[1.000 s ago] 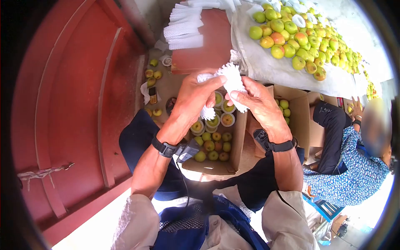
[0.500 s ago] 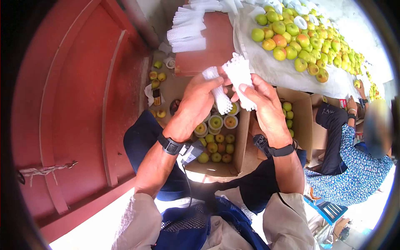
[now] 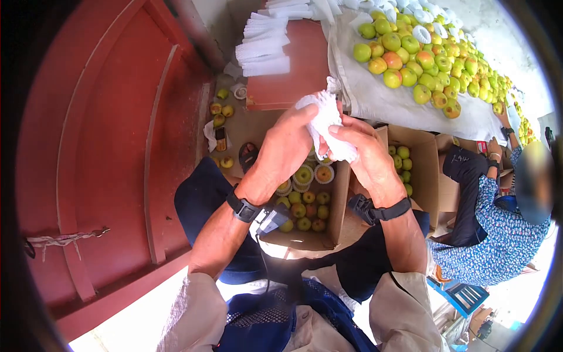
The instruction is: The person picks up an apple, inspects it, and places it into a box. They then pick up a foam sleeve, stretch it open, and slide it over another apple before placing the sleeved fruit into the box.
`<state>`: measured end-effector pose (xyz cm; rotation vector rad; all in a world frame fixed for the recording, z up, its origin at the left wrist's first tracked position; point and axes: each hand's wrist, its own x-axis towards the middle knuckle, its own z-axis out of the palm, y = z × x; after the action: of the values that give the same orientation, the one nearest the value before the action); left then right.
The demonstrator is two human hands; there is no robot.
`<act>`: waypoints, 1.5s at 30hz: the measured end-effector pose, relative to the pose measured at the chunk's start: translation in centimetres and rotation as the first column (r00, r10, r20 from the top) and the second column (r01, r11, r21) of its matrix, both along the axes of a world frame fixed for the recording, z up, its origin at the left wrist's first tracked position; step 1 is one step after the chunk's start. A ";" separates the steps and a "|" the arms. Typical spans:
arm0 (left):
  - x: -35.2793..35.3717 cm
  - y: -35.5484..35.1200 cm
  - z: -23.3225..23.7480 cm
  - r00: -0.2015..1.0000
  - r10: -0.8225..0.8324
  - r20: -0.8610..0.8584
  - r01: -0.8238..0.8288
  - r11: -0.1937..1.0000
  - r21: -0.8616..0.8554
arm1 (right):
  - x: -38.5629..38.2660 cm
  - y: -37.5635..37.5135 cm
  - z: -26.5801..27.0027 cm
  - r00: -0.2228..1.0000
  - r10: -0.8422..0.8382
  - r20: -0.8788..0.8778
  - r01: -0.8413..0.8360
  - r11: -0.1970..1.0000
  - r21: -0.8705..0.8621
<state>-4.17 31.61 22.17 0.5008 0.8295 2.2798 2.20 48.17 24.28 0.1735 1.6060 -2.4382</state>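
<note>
White foam net sleeves (image 3: 328,126) are bunched between my two hands, above an open cardboard box. My left hand (image 3: 287,141) grips them from the left, thumb on top. From the right, my right hand (image 3: 366,146) pinches them with its thumb across the front. How many sleeves there are cannot be made out. Below, the box (image 3: 336,214) holds bare apples (image 3: 299,209) and apples in white foam nets (image 3: 303,175). More flat foam sleeves (image 3: 264,44) lie stacked on a reddish board (image 3: 305,58) beyond my hands.
Many apples (image 3: 410,58) cover a white cloth at the upper right. A second box (image 3: 431,182) with apples stands right of mine. A co-worker (image 3: 487,234) sits at the right, one hand near the cloth's apples. A red door (image 3: 111,146) fills the left; loose apples (image 3: 219,111) lie beside it.
The two separate foam pieces have come together into one bunch between my hands. The co-worker's far hand has shifted slightly up and left by the apples.
</note>
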 end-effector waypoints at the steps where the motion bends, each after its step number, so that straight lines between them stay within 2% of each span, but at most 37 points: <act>1: 0.2 0.1 0.1 0.998 0.017 -0.068 -0.020 0.999 -0.037 | 0.0 0.0 0.0 1.000 0.000 0.005 0.000 1.000 -0.001; 2: 0.3 0.2 0.3 0.998 0.017 -0.063 -0.019 0.999 -0.039 | 0.0 -0.1 0.0 1.000 -0.018 -0.003 0.018 1.000 -0.011; 4: 0.7 0.4 0.5 0.973 0.093 -0.209 -0.144 0.958 -0.247 | -0.1 -0.2 -0.1 0.999 -0.039 -0.004 0.039 0.999 -0.025; 5: 0.7 0.4 0.5 0.976 0.090 -0.199 -0.140 0.957 -0.253 | -0.1 -0.3 -0.1 1.000 -0.022 -0.011 0.022 1.000 0.002; 7: 0.4 0.5 0.4 0.984 0.177 -0.033 -0.178 0.925 -0.335 | 0.1 -0.2 -0.1 1.000 -0.002 -0.013 0.002 1.000 0.028; 10: -0.3 0.3 0.3 0.970 0.243 -0.011 -0.235 0.924 -0.302 | 0.1 -0.1 -0.2 0.997 0.076 0.021 -0.077 0.996 0.051; 12: -0.5 -0.1 0.5 0.964 0.266 -0.011 -0.256 0.916 -0.308 | 0.2 0.6 -0.8 0.979 0.175 0.104 -0.189 0.972 0.140; 14: -0.8 -0.2 0.2 0.931 0.325 -0.168 -0.365 0.862 -0.352 | 0.4 1.5 -1.2 0.966 0.232 0.111 -0.246 0.959 0.138; 16: -0.9 -0.2 0.4 0.929 0.292 -0.229 -0.361 0.855 -0.372 | 0.7 1.8 -0.9 0.991 0.124 -0.048 -0.096 0.917 0.388; 18: -0.8 0.0 0.9 0.923 0.255 -0.289 -0.357 0.849 -0.390 | 0.2 2.7 -0.7 0.991 0.132 0.008 -0.126 0.925 0.357; 21: 0.0 0.6 1.8 0.914 0.175 -0.366 -0.316 0.872 -0.374 | 0.0 1.8 0.6 0.967 0.188 -0.171 -0.164 0.976 0.144; 23: 0.2 0.5 2.3 0.883 0.111 -0.455 -0.280 0.904 -0.323 | 0.2 1.9 0.9 0.968 0.190 -0.165 -0.177 0.980 0.089; 25: 0.5 0.8 2.4 0.892 0.088 -0.443 -0.244 0.919 -0.309 | 0.3 2.4 1.1 0.967 0.198 -0.160 -0.195 0.980 0.035; 27: 0.4 0.9 2.3 0.899 0.069 -0.432 -0.213 0.931 -0.295 | 0.3 2.8 0.9 0.952 0.299 -0.062 -0.286 0.944 0.163; 30: 0.0 0.7 2.0 0.931 0.005 -0.365 -0.111 0.957 -0.268 | 0.1 3.0 0.6 0.946 0.323 0.016 -0.322 0.934 0.158; 32: -0.1 0.6 2.4 0.991 -0.018 -0.130 -0.010 0.978 -0.209 | 0.2 2.8 0.7 0.948 0.318 -0.011 -0.314 0.940 0.133; 34: -0.2 0.9 1.9 0.995 0.034 -0.091 -0.054 0.973 -0.224 | 0.1 2.3 0.4 0.949 0.313 -0.041 -0.307 0.945 0.109; 36: -0.3 1.3 1.0 0.995 0.086 -0.059 -0.097 0.966 -0.239 | -0.3 2.2 -0.6 0.966 0.260 -0.006 -0.255 0.953 0.162; 38: -0.5 1.5 0.1 0.988 0.143 -0.061 -0.155 0.947 -0.282 | -0.8 1.8 -2.0 0.978 0.201 -0.055 -0.186 0.961 0.203; 40: -0.4 1.6 0.2 0.984 0.130 -0.120 -0.162 0.936 -0.312 | -1.0 1.2 -2.3 0.947 0.106 -0.303 0.054 0.879 0.475; 42: 0.0 1.9 0.5 0.978 0.117 -0.175 -0.172 0.923 -0.345 | -1.2 0.6 -2.0 0.951 0.089 -0.295 0.083 0.848 0.523; 44: 0.7 2.5 1.0 0.942 0.289 -0.173 -0.334 0.869 -0.365 | -0.9 -0.2 -1.5 0.934 0.131 -0.331 0.193 0.594 0.781; 45: 0.7 2.9 1.3 0.923 0.379 -0.071 -0.381 0.866 -0.325 | -0.8 -0.6 -1.7 0.941 0.131 -0.313 0.193 0.552 0.811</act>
<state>-3.51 34.53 23.44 0.1957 1.3909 2.4096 1.37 47.56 22.58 -0.0965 2.8458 -1.5187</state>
